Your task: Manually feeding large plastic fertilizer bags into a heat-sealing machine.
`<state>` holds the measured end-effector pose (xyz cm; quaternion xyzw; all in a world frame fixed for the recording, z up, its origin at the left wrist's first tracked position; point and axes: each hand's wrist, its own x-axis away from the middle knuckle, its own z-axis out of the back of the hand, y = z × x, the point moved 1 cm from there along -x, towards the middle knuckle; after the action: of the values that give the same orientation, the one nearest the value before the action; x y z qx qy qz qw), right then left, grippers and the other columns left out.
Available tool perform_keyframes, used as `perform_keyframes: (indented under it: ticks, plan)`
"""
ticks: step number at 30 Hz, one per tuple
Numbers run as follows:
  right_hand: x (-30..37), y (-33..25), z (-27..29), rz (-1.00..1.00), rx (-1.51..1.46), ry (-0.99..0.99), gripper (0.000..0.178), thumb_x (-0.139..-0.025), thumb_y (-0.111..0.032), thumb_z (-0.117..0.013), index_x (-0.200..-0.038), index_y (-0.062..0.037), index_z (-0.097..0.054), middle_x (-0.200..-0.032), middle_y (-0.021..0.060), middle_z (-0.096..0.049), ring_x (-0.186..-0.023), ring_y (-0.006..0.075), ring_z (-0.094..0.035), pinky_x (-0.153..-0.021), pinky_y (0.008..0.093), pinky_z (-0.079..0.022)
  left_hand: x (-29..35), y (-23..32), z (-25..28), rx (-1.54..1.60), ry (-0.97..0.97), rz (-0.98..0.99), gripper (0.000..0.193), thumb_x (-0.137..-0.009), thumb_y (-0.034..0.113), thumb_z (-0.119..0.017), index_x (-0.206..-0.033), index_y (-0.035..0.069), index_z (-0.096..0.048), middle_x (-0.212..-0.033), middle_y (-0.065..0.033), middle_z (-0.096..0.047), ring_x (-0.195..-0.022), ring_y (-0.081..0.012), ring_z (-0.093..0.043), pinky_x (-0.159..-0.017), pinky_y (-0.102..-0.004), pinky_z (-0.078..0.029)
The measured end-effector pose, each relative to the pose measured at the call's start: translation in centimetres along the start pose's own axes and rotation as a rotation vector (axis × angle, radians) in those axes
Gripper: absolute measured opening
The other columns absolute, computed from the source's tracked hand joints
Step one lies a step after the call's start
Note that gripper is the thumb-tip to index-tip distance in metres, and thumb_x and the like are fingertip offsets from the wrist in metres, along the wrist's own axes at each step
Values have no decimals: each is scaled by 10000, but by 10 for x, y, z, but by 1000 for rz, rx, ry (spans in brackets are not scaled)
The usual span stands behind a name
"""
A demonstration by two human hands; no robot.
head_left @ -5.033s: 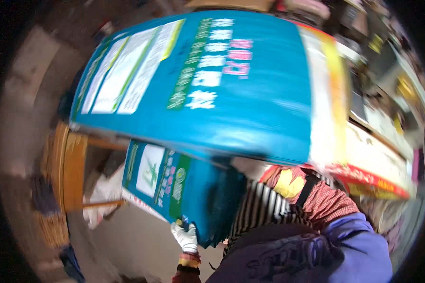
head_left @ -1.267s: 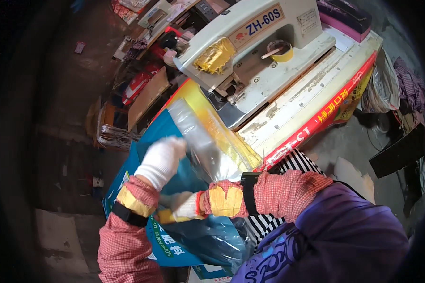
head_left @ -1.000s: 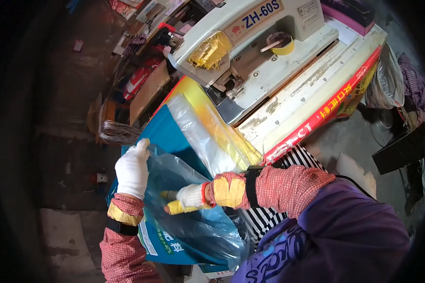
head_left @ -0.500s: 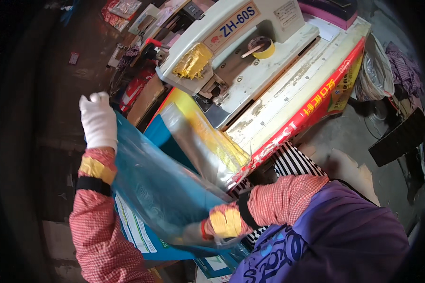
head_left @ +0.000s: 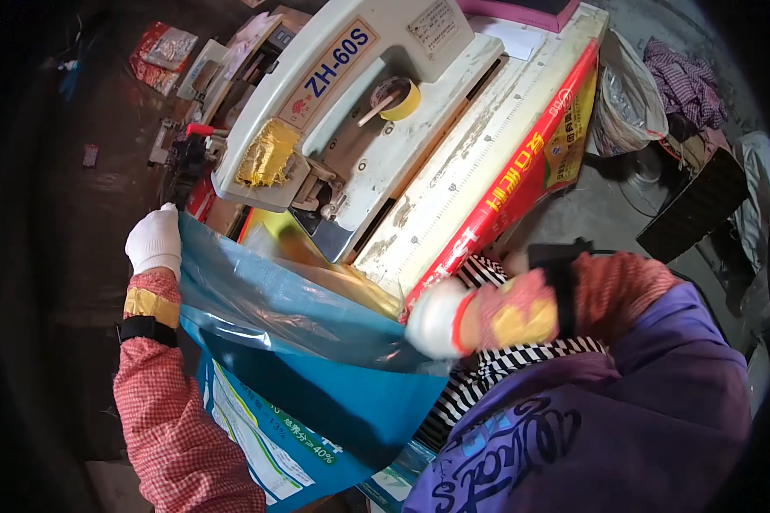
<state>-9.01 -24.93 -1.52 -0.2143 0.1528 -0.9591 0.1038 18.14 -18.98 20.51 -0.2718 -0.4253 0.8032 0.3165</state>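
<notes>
Left hand [head_left: 156, 241], white-gloved: I see its fingers clamped on the upper corner of a clear plastic liner [head_left: 248, 295]. Right hand [head_left: 439, 319], white-gloved, blurred: at the liner's other end; whether its fingers are together or apart, I cannot tell. Teal printed sack [head_left: 376, 423]: hangs below and between the two grips, the liner rising above its upper edge. Industrial sewing machine [head_left: 342, 77], pale grey, gold patch [head_left: 269, 154] on its head: beyond both hands, between them. Yellow tape roll [head_left: 406, 104]: on the machine's bed, well beyond the right grip. Red-and-yellow printed sheet [head_left: 522, 171]: along the worktable [head_left: 453, 175] edge, running away from near the right grip.
</notes>
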Motion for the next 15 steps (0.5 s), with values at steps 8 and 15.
perform_keyframes:
  ticks: [8, 15]
  plan:
    - [-13, 38, 26, -147, -555, 608, 458, -793, -392, -578, -1126, -78, -546, -821, 117, -643, -823, 274, -633, -647, 395, -497, -1, 18, -3, 23, -6, -20, 178, -856, 113, -431, -919, 83, -595, -879, -121, -652, -835, -295, -640, -684, -395, -519]
    - [-20, 2, 15, 45, -1248, 759, 439, -813, -218, -600, -1198, -54, -468, -771, 101, -615, -689, 202, -603, -559, 334, -492, -2, 22, -7, -2, 10, -65, 180, -859, 115, -428, -934, 83, -589, -890, -124, -651, -842, -297, -639, -688, -397, -519]
